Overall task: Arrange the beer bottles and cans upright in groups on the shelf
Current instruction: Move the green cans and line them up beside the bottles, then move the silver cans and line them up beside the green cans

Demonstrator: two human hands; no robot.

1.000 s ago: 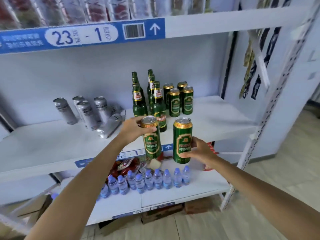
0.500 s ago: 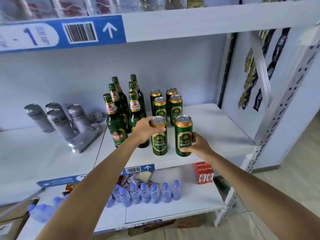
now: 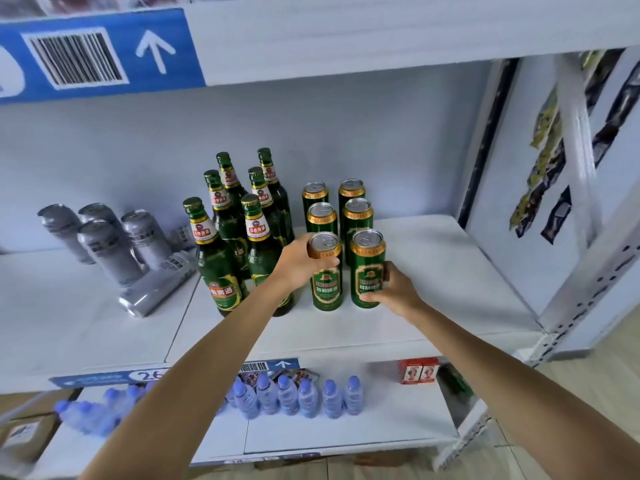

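Note:
Two green beer cans stand side by side at the front of the white shelf. My left hand grips the left can near its gold top. My right hand holds the right can around its lower side. Behind them several more green cans stand upright in two rows. To the left, several green beer bottles stand upright in a cluster.
Several silver cans stand at the shelf's left, and one silver can lies on its side. The lower shelf holds small water bottles and red boxes. A shelf upright stands at the right.
Both hands have carried the two green cans from in front of the shelf edge onto the shelf, up to the rows of cans. The view has moved closer.

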